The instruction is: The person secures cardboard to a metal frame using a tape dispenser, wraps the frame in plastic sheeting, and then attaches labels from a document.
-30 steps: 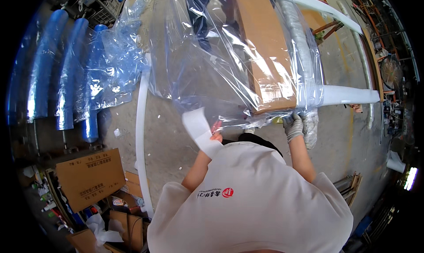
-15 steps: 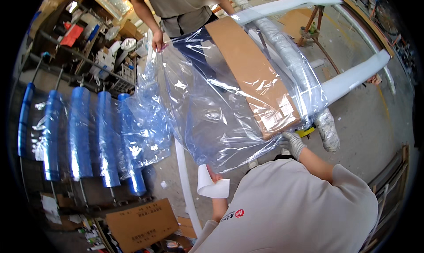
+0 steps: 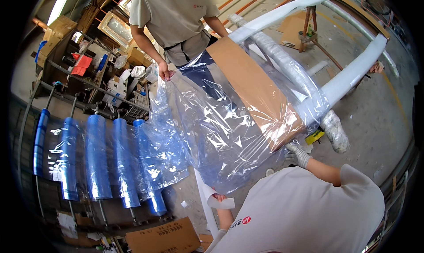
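Note:
A wide sheet of clear plastic film [image 3: 207, 133] lies over a long brown cardboard-covered panel [image 3: 251, 83] and hangs in glossy folds to its left. My left hand [image 3: 218, 197], at the film's near edge, is closed on a curled white sheet [image 3: 225, 204]; whether it also pinches the film I cannot tell. In a pale glove, my right hand [image 3: 300, 155] is closed at the film's near right corner, against the panel's near end. Across from me, a person's hand [image 3: 165, 72] grips the film's far left corner; that person's other hand is mostly hidden behind the panel.
Several blue film rolls [image 3: 97, 158] hang on metal rods at the left. White-wrapped bars [image 3: 353, 74] and a silvery wrapped tube [image 3: 287, 60] extend rightward under the panel. A yellow object [image 3: 314, 136] sits by my right hand. A cardboard box [image 3: 163, 237] stands at lower left.
The view has shifted, so most of the scene sits lower and further right. The film has more bright creases over the panel's near end. Both my hands keep their places on its near side.

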Motion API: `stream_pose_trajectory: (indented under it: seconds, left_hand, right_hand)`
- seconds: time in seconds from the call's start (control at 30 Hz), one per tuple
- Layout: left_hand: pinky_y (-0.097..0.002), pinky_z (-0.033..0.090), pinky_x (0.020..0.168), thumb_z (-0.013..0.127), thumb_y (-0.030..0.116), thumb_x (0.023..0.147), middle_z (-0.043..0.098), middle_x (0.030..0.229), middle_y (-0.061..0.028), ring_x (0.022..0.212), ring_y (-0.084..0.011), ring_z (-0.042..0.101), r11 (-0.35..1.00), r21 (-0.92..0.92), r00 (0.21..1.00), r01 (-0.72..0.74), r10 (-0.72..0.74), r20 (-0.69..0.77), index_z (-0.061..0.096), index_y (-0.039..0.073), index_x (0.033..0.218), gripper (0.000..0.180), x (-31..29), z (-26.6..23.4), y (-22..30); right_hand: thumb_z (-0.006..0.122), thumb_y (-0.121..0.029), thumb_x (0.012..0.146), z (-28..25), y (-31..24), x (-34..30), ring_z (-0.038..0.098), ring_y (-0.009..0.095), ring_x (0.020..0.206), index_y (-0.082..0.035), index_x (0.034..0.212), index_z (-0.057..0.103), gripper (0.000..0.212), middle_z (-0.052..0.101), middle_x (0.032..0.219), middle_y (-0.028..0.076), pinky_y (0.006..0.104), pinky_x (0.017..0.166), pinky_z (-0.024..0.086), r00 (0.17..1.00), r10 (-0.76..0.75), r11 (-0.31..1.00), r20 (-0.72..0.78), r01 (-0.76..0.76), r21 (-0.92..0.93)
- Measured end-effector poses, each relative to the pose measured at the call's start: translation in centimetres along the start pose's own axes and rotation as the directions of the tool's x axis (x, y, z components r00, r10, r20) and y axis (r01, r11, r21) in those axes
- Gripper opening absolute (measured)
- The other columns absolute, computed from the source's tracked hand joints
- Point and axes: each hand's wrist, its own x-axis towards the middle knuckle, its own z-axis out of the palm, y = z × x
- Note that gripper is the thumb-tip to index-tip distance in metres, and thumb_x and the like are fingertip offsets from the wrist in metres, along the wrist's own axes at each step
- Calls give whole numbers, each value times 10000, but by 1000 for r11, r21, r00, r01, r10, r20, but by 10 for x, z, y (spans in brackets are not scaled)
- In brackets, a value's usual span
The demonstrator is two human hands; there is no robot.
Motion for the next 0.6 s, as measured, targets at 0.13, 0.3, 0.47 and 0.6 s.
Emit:
stream_pose_trajectory:
  seconds: [0.13,0.3,0.47,0.6]
  left_hand:
    - [-302,374,600,325,475,894,553,901,-49,547,-142,465,1000,-15,1000,-16,16,-13,327,241,1344,507,1,-11,3]
    - [-298,373,587,329,470,892,549,934,-51,536,-142,464,1000,-1,1000,-11,11,-2,330,238,1341,505,-1,-21,-4]
    - [-295,372,574,334,465,891,544,968,-53,524,-142,463,1000,0,1000,-21,21,5,333,235,1339,503,-2,-24,-9]
    - [-292,372,563,337,461,890,541,995,-55,516,-142,462,999,-19,999,-47,47,-14,335,233,1337,502,-8,-28,-2]
  right_hand:
    - [645,-310,769,-1,-2,9,567,160,511,-55,889,575,290,580,735,51,292,485,504,1000,-15,982,-25,10,-188]
    - [645,-321,762,-13,-1,11,552,143,498,-59,860,568,290,568,711,46,283,464,494,996,19,988,-90,-32,-153]
    - [645,-328,758,-15,-3,11,543,141,495,-67,887,565,301,557,715,35,282,451,484,982,2,988,-186,-31,-153]
    - [641,-331,762,-6,-6,6,547,139,504,-86,916,563,300,545,707,26,275,444,479,985,38,989,-166,-61,-133]
